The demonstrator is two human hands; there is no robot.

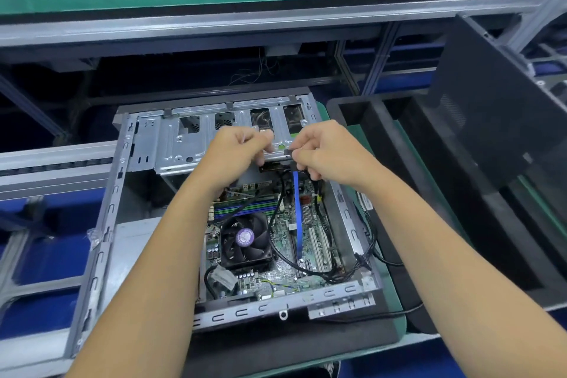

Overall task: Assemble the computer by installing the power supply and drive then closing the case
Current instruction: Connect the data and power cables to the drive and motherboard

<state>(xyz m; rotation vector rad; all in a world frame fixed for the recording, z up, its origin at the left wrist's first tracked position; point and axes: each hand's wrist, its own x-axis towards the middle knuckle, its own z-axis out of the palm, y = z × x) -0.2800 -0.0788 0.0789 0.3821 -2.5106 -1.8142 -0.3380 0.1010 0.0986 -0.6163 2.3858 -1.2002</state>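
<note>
The open computer case [101,242] lies flat with its motherboard [285,236] and black CPU fan [245,239] showing. Over the silver drive cage [184,144] at the far end, my left hand [239,147] grips the edge of a drive [271,166] with curled fingers. My right hand [325,150] pinches a black connector [291,153] right at the drive's end. A blue data cable [297,209] and black power cables [317,193] hang from that spot down to the board. Most of the drive is hidden under my hands.
A black foam tray [399,144] stands right of the case, and a black side panel [491,95] leans at the far right. The case rests on a green mat [395,294]. Loose black cables [380,255] trail over the case's right wall. Blue bins lie below the bench at left.
</note>
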